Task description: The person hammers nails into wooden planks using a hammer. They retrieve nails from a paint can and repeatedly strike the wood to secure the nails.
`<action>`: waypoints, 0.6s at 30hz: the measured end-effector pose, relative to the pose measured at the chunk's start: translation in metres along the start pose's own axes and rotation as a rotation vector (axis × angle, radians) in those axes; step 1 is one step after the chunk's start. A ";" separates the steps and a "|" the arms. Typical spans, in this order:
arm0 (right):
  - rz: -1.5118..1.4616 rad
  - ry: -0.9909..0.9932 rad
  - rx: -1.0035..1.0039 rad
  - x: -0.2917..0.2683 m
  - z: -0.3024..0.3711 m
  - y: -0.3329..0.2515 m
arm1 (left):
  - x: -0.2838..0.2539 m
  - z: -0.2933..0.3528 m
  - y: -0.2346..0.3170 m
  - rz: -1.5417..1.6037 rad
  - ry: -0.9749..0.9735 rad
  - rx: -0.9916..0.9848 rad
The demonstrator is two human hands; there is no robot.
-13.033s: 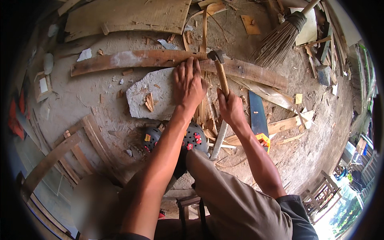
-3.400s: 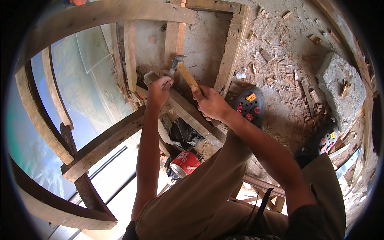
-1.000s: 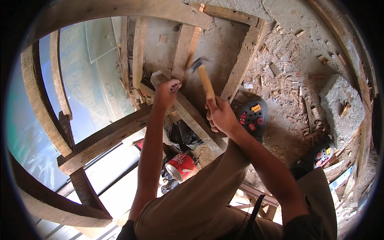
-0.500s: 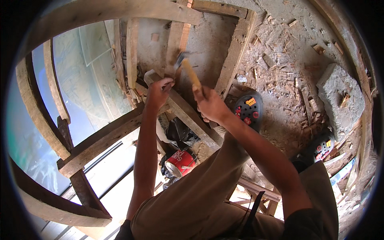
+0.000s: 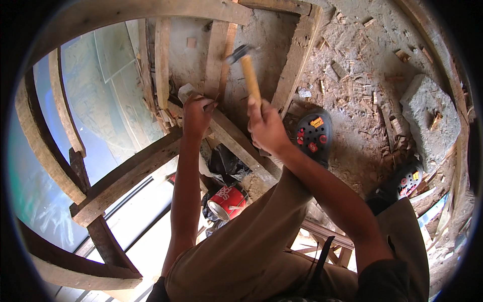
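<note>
My right hand point(image 5: 266, 128) is closed around the wooden handle of a hammer point(image 5: 250, 75), whose dark metal head is raised up and to the left. At the upper end of a wooden beam point(image 5: 236, 137), my left hand point(image 5: 196, 118) is closed, its fingers pinching a thin, dark, rod-like piece point(image 5: 216, 100). The piece sticks up from the fingertips; its kind is too small to tell. The hammer head is apart from it, higher in the picture. The beam slants down to the right, past my knee.
Wooden frame members point(image 5: 128, 171) stand at the left and top. A red can point(image 5: 228, 202) lies tilted beside a black plastic bag point(image 5: 226, 163). My clog point(image 5: 313, 135) rests on a floor strewn with wood chips; a concrete chunk point(image 5: 430, 118) lies at the right.
The hammer head has risen up and to the right, away from my left hand. My left hand stays at the beam's end, slightly shifted.
</note>
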State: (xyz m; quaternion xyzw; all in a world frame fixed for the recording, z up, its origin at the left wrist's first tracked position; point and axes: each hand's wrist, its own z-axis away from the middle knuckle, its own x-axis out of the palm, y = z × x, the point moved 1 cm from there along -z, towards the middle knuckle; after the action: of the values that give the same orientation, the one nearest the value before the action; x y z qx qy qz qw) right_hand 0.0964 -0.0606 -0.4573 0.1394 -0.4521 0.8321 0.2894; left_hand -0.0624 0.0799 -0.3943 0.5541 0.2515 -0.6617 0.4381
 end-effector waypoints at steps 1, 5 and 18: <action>0.037 -0.016 -0.008 0.000 0.001 -0.001 | 0.001 0.000 -0.001 -0.008 0.002 -0.017; 0.141 -0.069 0.044 -0.003 0.007 -0.008 | 0.001 0.002 -0.004 -0.035 -0.015 -0.063; -0.164 -0.207 0.288 -0.014 0.016 -0.015 | -0.038 0.149 0.019 0.758 0.407 -0.929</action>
State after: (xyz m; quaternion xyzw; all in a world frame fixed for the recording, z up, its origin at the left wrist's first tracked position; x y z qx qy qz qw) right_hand 0.1165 -0.0729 -0.4451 0.3005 -0.3430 0.8430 0.2855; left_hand -0.1223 -0.0397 -0.3162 0.4716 0.3770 -0.1636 0.7802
